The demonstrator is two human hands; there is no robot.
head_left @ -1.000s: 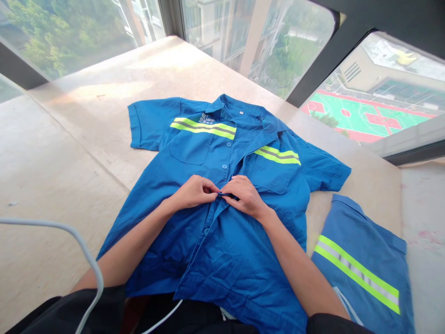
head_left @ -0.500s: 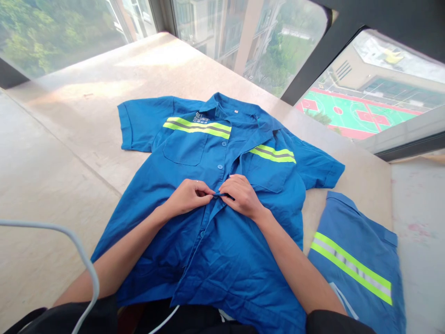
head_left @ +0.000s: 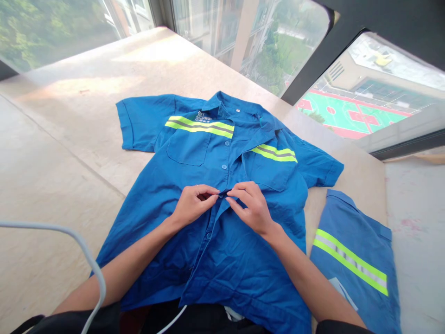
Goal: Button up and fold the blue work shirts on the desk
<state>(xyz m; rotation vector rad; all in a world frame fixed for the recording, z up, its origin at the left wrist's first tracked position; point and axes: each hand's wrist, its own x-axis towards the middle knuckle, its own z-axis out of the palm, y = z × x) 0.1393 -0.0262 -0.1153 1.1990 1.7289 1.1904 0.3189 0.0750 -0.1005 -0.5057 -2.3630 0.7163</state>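
A blue short-sleeved work shirt [head_left: 264,260] with yellow-green reflective bands lies front up, its collar away from me and its front partly overlapping. My left hand [head_left: 198,204] pinches the shirt's front edge between thumb and fingertips beside a small button [head_left: 220,195]. Just right of that button, my right hand [head_left: 252,206] has thumb and forefinger slightly apart at the other front edge; blue cloth shows in the gap. Two more buttons show above, and another button [head_left: 209,236] sits below my hands. The exact fingertip contact is hard to make out.
A folded blue garment [head_left: 351,222] with a reflective band lies at the right. A white cable [head_left: 85,253] loops across the lower left. The pale tabletop [head_left: 69,148] has a seam at the left and meets windows [head_left: 292,51] behind.
My right hand's fingers have loosened and parted a little from the front edge they pinched. The raised fold between my hands has dropped, and the button there now shows.
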